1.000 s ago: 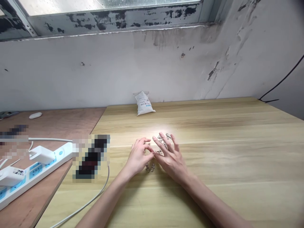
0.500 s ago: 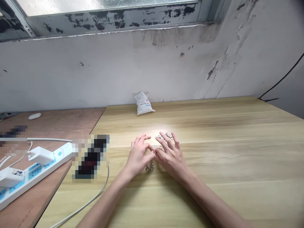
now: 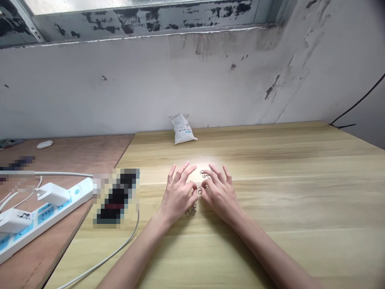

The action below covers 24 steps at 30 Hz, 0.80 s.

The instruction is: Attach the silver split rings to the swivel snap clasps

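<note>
My left hand (image 3: 180, 196) is over the table with thumb and index finger bent into a pinch, the other fingers spread; what lies in that pinch is too small to make out. Close by on the right, my right hand (image 3: 219, 194) has thumb and index finger closed at a small metal ring (image 3: 199, 190), which shows in the gap between both sets of fingertips. Two small metal lobster clasps (image 3: 190, 212) lie below the left fingertips. Beyond the right fingers are several more small metal pieces (image 3: 205, 174), partly covered by that hand.
A white printed plastic packet (image 3: 183, 129) stands at the wall. On the left are a white power strip (image 3: 45, 216) with plugged-in chargers, a blurred-out dark device (image 3: 117, 196) and a white cable (image 3: 129, 240). A white oval object (image 3: 45, 144) lies on the brown table.
My hands have drawn slightly apart at the fingertips. The left fingers have lifted and spread. My right hand has shifted a little, uncovering more of the ring between the hands.
</note>
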### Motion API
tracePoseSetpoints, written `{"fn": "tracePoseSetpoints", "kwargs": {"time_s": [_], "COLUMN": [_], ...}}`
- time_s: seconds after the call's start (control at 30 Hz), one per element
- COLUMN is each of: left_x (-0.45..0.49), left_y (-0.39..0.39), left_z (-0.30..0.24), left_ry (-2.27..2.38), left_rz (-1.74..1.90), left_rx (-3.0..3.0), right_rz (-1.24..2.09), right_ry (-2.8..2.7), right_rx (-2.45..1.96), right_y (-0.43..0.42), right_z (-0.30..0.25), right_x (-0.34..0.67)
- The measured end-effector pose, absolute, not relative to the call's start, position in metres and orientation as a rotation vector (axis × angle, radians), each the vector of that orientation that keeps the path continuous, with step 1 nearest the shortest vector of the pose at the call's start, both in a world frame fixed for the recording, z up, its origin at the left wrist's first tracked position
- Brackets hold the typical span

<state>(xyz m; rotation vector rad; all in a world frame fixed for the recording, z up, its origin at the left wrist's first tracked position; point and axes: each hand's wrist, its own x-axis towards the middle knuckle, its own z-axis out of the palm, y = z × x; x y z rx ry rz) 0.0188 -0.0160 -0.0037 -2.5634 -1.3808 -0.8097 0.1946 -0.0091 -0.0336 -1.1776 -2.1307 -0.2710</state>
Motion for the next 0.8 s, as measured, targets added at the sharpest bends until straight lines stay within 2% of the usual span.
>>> {"fn": "tracePoseSetpoints", "kwargs": {"time_s": [0.17, 0.57, 0.8], "left_x": [0.015, 0.019, 0.016], "left_y": [-0.016, -0.018, -0.017], "left_z": [0.001, 0.002, 0.002], "left_ry": [-1.464, -1.431, -1.400], "left_rz": [-0.844, -0.823, -0.786], "left_rx": [-2.586, -2.532, -2.500], "right_rz": [-0.209, -0.402, -0.251], "right_ry": [-2.147, -2.167, -2.284], "right_rx": [-1.191, -1.167, -0.982], "right_y": [-0.010, -0.017, -0.018], "right_z": [-0.030, -0.030, -0.032], "right_x": [0.197, 0.186, 0.185]}}
